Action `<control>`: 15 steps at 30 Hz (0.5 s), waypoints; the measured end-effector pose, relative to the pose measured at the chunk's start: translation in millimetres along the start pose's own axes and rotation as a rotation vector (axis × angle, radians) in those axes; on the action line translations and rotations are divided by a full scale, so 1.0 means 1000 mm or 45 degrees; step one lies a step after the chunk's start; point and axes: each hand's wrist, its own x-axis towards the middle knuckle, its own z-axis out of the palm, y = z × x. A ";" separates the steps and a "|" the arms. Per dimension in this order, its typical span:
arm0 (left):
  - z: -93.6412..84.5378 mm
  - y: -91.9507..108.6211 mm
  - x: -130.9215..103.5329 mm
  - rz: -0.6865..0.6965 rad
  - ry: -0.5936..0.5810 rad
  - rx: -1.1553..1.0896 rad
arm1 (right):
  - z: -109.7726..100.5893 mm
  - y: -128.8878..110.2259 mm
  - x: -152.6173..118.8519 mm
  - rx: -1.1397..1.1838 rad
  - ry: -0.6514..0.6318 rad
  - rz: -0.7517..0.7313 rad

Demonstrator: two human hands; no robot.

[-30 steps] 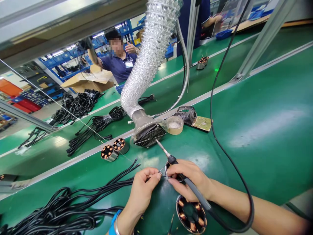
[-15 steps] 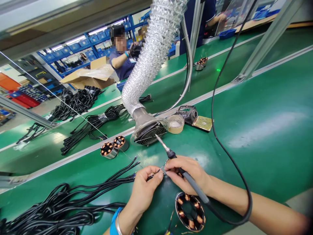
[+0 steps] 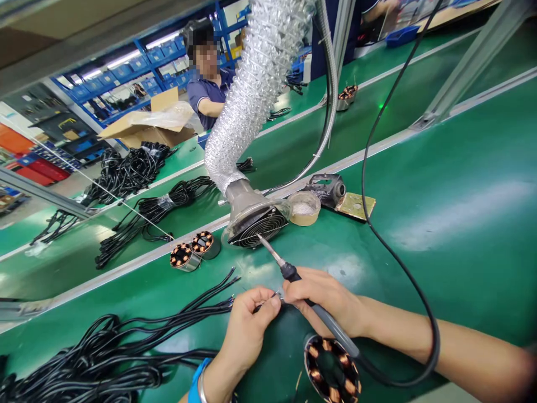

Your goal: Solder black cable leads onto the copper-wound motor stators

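Note:
Between the thumb and forefinger of my left hand is the end of a black cable. Its thin tip reaches toward the fingertips of my right hand, which almost meet the left ones. Lying across my right hand is a soldering iron, its metal tip pointing up and away, in front of a round fan grille. Just below that hand, a ring-shaped motor stator with copper windings rests on the green bench. More black cables lie in a heap left of my left hand.
A silver extraction hose comes down to the grille. Beside it are a small round tub and a soldering iron stand. Two stators sit by the rail. The iron's cord loops over my right forearm. A person works across the line.
My fingertips have come closer together at the cable tip. The soldering iron's tip has shifted slightly left. Across the line, the person's raised gloved hand has dropped behind the hose.

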 end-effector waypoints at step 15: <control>-0.003 -0.005 0.000 0.043 0.062 0.068 | -0.001 0.004 -0.006 0.124 0.091 0.022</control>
